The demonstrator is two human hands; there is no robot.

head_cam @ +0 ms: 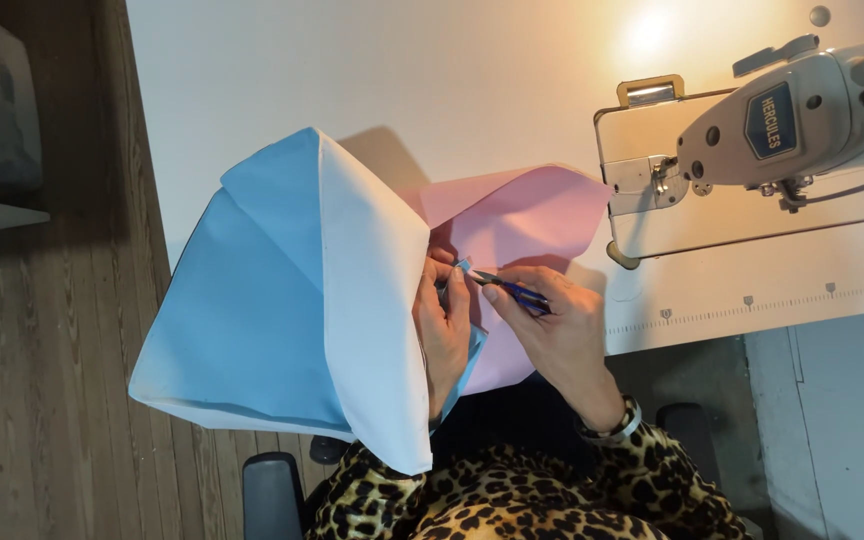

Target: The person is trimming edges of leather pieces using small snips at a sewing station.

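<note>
My left hand (444, 335) pinches the edge of a folded cloth piece with a light blue side (242, 300), a white side (372, 300) and a pink part (522, 215). My right hand (552, 325) holds a small dark blue-handled tool (512, 290), its tip touching the blue cloth edge by my left fingers. The cloth is draped over my left forearm and hangs off the table's front edge. A bracelet sits on my right wrist.
A grey sewing machine (792, 115) stands at the right on the white table (452, 70), lamp lit above its plate. A ruler strip (752, 300) runs along the table edge. Wooden floor (42, 350) lies to the left. A dark chair part (272, 495) is below.
</note>
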